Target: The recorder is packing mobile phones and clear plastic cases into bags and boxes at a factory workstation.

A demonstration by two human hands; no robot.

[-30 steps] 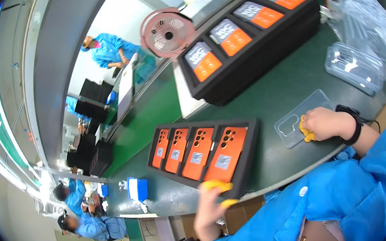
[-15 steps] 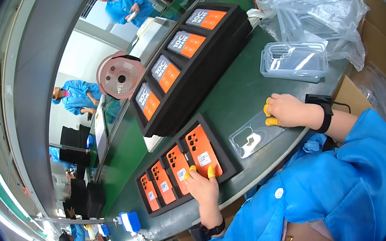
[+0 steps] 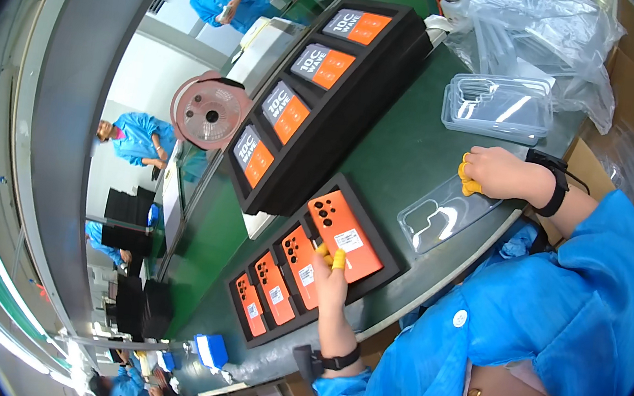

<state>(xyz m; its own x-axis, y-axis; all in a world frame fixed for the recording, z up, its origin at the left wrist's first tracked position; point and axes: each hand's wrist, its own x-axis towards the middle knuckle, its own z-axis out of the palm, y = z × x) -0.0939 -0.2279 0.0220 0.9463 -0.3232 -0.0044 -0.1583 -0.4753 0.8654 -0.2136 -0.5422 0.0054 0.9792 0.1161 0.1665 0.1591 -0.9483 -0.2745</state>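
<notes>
My left hand (image 3: 332, 283), yellow covers on its fingertips, grips the lower left edge of an orange phone (image 3: 346, 229). That phone lies back up, with camera rings and a white label, and looks slightly raised from a black foam tray (image 3: 384, 266). More orange phones (image 3: 299, 263) sit in the same tray. My right hand (image 3: 486, 174), its covered fingers curled, is closed at the far right edge of a clear phone case (image 3: 441, 217), which lies along the table's near edge. Its fingertips partly hide where they meet the case.
A stack of black foam trays (image 3: 326, 120) holds orange-and-grey cards or packs. Clear plastic cases (image 3: 498, 109) are stacked at the back right, beside plastic bags (image 3: 544, 28). A pink fan (image 3: 211, 114) and a blue box (image 3: 211, 351) stand farther off. Co-workers in blue are beyond.
My left hand has shifted its fingers onto the phone's lower left edge, and the phone looks slightly lifted. My right hand's fingers have curled more tightly. The whole view has shifted a little.
</notes>
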